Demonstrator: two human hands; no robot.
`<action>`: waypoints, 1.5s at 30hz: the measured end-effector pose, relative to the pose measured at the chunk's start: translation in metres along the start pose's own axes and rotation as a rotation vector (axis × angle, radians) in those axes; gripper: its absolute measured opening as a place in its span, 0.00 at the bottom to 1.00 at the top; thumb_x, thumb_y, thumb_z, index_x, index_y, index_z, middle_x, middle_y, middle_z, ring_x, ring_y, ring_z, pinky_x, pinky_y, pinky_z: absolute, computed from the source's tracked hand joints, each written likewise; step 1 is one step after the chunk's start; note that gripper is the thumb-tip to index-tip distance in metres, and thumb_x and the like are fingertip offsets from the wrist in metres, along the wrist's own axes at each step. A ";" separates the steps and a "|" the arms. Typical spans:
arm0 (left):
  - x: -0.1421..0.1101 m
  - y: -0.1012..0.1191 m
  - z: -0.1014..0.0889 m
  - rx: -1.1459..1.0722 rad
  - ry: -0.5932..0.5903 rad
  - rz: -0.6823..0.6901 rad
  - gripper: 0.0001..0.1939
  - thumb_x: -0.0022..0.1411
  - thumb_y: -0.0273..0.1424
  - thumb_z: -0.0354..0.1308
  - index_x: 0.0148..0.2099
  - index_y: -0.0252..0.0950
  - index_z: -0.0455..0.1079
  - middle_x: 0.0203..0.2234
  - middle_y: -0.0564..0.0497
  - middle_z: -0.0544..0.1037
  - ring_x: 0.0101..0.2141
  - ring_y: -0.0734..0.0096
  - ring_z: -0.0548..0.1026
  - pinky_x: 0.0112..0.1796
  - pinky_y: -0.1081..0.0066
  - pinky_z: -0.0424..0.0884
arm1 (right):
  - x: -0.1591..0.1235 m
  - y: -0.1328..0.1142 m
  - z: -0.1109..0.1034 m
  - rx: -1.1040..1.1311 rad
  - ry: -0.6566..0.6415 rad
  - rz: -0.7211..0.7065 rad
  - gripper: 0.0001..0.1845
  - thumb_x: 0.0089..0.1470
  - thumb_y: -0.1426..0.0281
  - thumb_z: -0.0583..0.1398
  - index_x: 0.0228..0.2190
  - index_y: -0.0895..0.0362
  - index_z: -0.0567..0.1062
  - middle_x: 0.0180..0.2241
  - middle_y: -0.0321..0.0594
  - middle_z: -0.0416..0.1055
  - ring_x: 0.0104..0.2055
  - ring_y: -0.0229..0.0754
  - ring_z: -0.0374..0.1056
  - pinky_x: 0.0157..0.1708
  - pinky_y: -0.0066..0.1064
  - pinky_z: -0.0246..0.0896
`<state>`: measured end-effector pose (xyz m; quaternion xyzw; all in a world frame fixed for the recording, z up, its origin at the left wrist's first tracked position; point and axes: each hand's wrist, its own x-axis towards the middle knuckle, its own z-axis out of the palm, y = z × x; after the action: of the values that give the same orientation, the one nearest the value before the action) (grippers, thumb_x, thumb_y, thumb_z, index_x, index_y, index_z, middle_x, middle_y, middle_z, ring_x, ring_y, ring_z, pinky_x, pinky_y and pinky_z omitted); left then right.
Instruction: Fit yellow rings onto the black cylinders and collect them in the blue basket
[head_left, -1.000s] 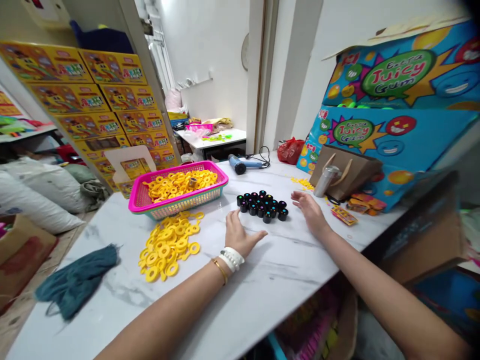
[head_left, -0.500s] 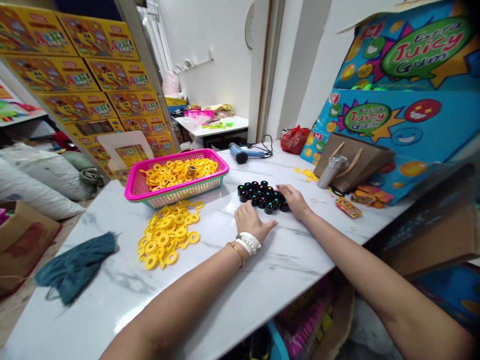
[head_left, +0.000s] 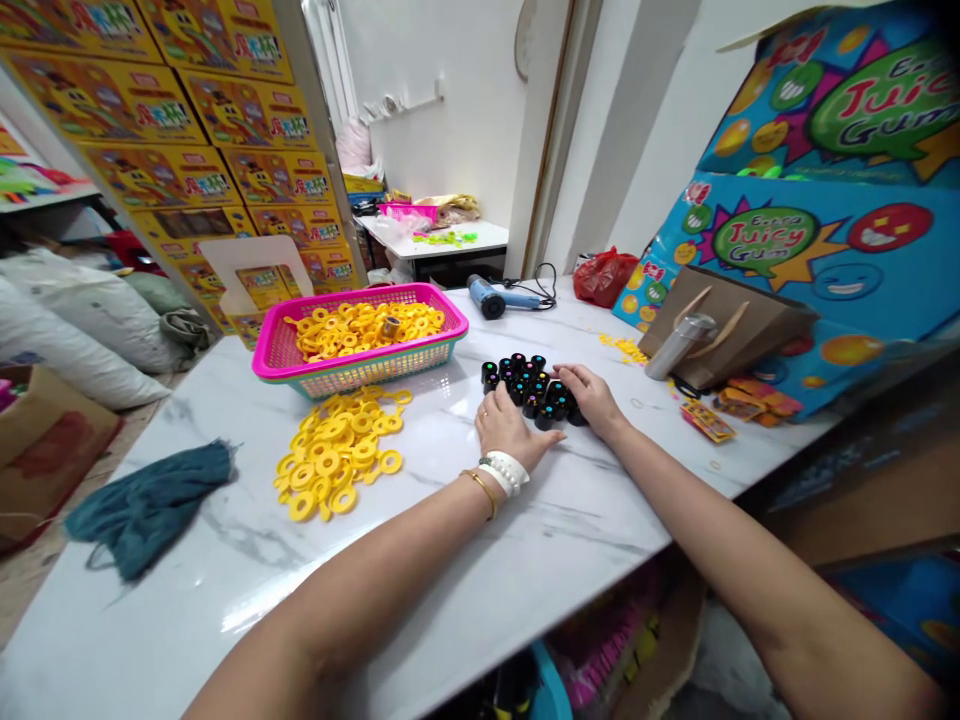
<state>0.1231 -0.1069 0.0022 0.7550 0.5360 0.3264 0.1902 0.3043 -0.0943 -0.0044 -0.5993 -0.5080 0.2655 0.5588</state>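
Black, short, plastic-looking cylinders [head_left: 532,400] with coloured dots on top, bunched on the white marbled worktop [head_left: 450,590] between left hand [head_left: 510,425] and right hand [head_left: 591,398], both wide and loosely curved against the near-left and right sides, apparently to hem the cluster together.

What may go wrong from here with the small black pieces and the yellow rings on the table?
The black pieces stand close together, the left hand in front and the right hand beside them; uneven pressure might tip some. The yellow rings lie in a loose pile beside the left forearm, so a wide sweep could scatter them.
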 end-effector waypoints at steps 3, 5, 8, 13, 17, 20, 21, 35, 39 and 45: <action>0.003 -0.001 0.003 0.004 -0.046 0.032 0.60 0.38 0.51 0.71 0.64 0.27 0.48 0.55 0.32 0.66 0.58 0.44 0.62 0.59 0.54 0.55 | 0.001 0.002 0.001 0.012 -0.017 0.011 0.30 0.50 0.46 0.60 0.44 0.56 0.76 0.43 0.43 0.77 0.48 0.49 0.70 0.52 0.41 0.62; 0.005 -0.001 0.005 0.019 -0.067 0.032 0.59 0.37 0.52 0.71 0.63 0.28 0.49 0.53 0.33 0.68 0.57 0.44 0.64 0.58 0.53 0.56 | 0.002 0.004 0.000 0.013 -0.047 0.022 0.30 0.50 0.47 0.61 0.45 0.56 0.76 0.42 0.43 0.78 0.48 0.49 0.71 0.52 0.41 0.61; 0.007 0.001 0.006 0.041 -0.065 0.027 0.56 0.37 0.52 0.71 0.61 0.31 0.52 0.52 0.35 0.68 0.55 0.45 0.65 0.57 0.53 0.57 | 0.005 0.002 -0.003 0.012 -0.100 0.025 0.28 0.50 0.48 0.62 0.44 0.55 0.77 0.42 0.41 0.78 0.50 0.50 0.70 0.54 0.41 0.60; 0.007 0.004 0.005 0.020 -0.064 0.036 0.51 0.38 0.50 0.71 0.58 0.31 0.54 0.52 0.36 0.68 0.55 0.47 0.65 0.57 0.55 0.58 | 0.009 -0.005 -0.012 0.004 -0.217 0.031 0.25 0.51 0.49 0.61 0.41 0.54 0.80 0.43 0.40 0.78 0.50 0.51 0.70 0.54 0.43 0.60; 0.007 0.005 0.006 0.008 -0.091 0.051 0.53 0.36 0.50 0.71 0.59 0.29 0.54 0.50 0.35 0.70 0.54 0.46 0.67 0.56 0.54 0.59 | 0.006 -0.005 -0.013 0.000 -0.255 0.025 0.24 0.52 0.52 0.62 0.44 0.53 0.79 0.45 0.39 0.78 0.51 0.50 0.69 0.55 0.42 0.60; 0.007 0.003 0.011 0.002 -0.103 0.081 0.57 0.35 0.50 0.71 0.62 0.30 0.51 0.52 0.35 0.69 0.55 0.46 0.65 0.57 0.54 0.57 | 0.000 -0.004 -0.010 -0.012 -0.274 0.016 0.23 0.51 0.53 0.63 0.45 0.52 0.79 0.46 0.39 0.78 0.52 0.50 0.69 0.56 0.43 0.59; 0.007 0.002 0.014 0.000 -0.103 0.091 0.58 0.35 0.50 0.71 0.63 0.30 0.50 0.53 0.34 0.68 0.56 0.46 0.64 0.58 0.54 0.57 | -0.002 -0.005 -0.008 -0.015 -0.277 0.012 0.23 0.51 0.54 0.63 0.45 0.52 0.80 0.46 0.39 0.78 0.52 0.50 0.68 0.56 0.43 0.58; -0.005 -0.013 -0.008 -0.035 -0.204 0.146 0.51 0.39 0.44 0.73 0.61 0.32 0.54 0.51 0.39 0.68 0.53 0.50 0.67 0.54 0.56 0.64 | -0.040 -0.024 0.024 -0.020 -0.223 0.001 0.18 0.50 0.60 0.64 0.42 0.55 0.80 0.43 0.41 0.78 0.47 0.49 0.72 0.53 0.43 0.63; -0.023 -0.033 -0.037 -0.032 -0.202 0.132 0.49 0.38 0.42 0.74 0.59 0.35 0.56 0.49 0.41 0.69 0.52 0.52 0.67 0.53 0.56 0.64 | -0.058 -0.034 0.056 -0.003 -0.213 0.004 0.16 0.50 0.63 0.63 0.41 0.54 0.80 0.42 0.40 0.79 0.47 0.49 0.72 0.54 0.43 0.63; -0.054 -0.063 -0.091 0.012 -0.187 0.065 0.50 0.38 0.39 0.74 0.61 0.33 0.54 0.50 0.40 0.68 0.53 0.51 0.67 0.54 0.53 0.64 | -0.089 -0.055 0.110 0.033 -0.248 -0.027 0.14 0.51 0.64 0.63 0.40 0.54 0.80 0.42 0.39 0.79 0.46 0.47 0.73 0.51 0.40 0.65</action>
<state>0.0051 -0.1405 0.0114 0.8005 0.4930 0.2570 0.2240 0.1592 -0.1381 -0.0010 -0.5459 -0.5766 0.3385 0.5050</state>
